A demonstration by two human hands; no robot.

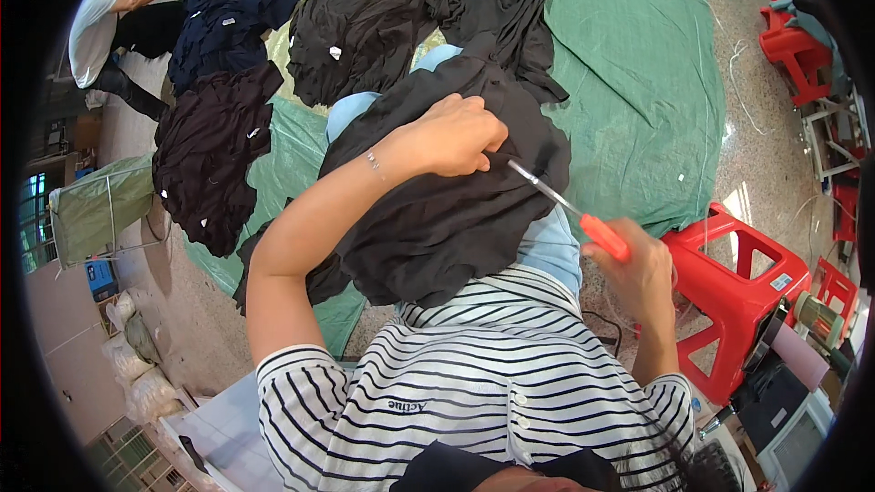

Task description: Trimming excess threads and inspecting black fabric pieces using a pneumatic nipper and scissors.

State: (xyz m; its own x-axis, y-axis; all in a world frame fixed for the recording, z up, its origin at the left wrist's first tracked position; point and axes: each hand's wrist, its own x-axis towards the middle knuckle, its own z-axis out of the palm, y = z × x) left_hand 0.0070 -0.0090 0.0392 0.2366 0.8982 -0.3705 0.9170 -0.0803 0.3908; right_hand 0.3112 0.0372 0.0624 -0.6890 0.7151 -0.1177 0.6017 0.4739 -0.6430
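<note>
A dark, nearly black garment (428, 228) lies bunched across my lap, over light blue trousers. My left hand (460, 135) is closed on a fold of it, fingertips pinched together. To its right, my right hand (638, 264) grips a tool with an orange-red handle (605, 237) and a slim metal shaft (544, 187). The shaft's tip points at the cloth just beside my left fingers; whether it touches the cloth I cannot tell. Fingers and blur hide part of the handle, so the tool's exact kind is unclear.
Heaps of dark garments (365, 27) lie ahead on green sheeting (629, 82). A maroon pile (214, 150) and a navy pile (241, 14) are on the left, where another person (96, 36) reaches in. A red plastic stool (738, 287) stands close to my right arm.
</note>
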